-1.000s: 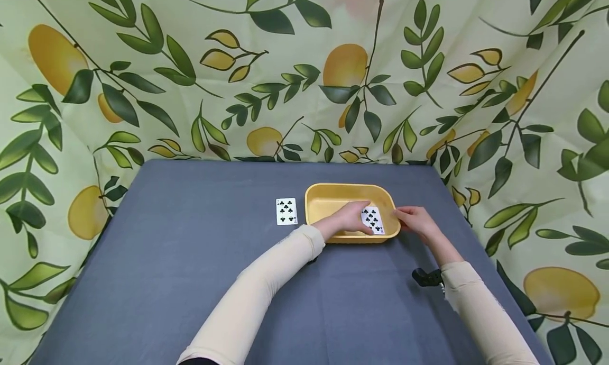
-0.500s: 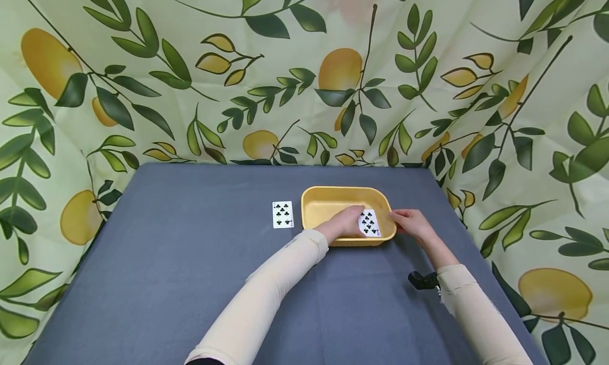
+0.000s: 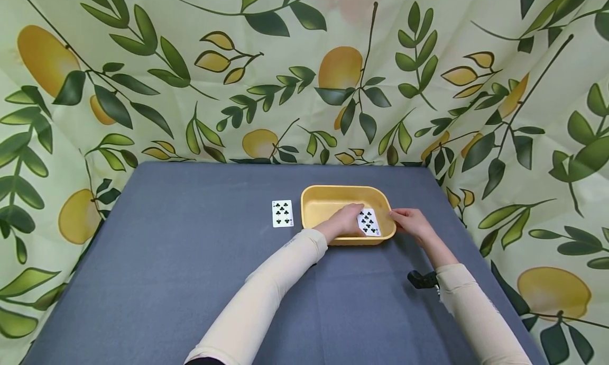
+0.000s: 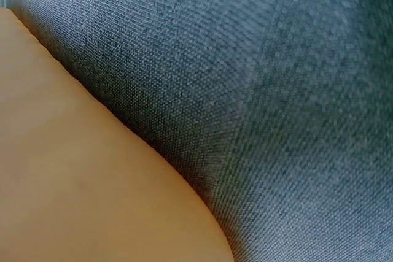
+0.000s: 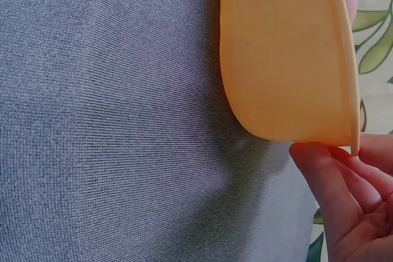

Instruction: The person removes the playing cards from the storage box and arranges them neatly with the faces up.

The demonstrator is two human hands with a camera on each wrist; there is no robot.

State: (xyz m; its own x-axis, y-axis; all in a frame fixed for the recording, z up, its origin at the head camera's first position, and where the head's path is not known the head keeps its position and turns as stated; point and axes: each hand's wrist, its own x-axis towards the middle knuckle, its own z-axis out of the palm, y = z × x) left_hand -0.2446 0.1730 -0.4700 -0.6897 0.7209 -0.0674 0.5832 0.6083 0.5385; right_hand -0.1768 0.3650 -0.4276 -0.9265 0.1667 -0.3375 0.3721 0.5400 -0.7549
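Observation:
A yellow plastic tray (image 3: 328, 198) stands on the table, and its outer wall also fills the lower left of the left wrist view. My left hand (image 3: 344, 221) reaches over the near rim into it and holds a clubs playing card (image 3: 369, 223), face up, by its left side; the fingertips are partly hidden. My right hand (image 3: 414, 222) pinches the tray's right rim. In the right wrist view, the right hand (image 5: 350, 194) has fingers under the rim and the thumb on its other side. Left of the tray lies a seven of clubs (image 3: 283, 213), face up.
A blue-grey cloth covers the table (image 3: 190, 248). Patterned fabric (image 3: 285, 79) with leaves and fruit hangs behind and along both sides. A dark device (image 3: 422, 280) sits at my right wrist.
The whole scene shifted slightly to the left as the head view moved. My left hand drew back a little along the card. The right hand kept its place on the rim.

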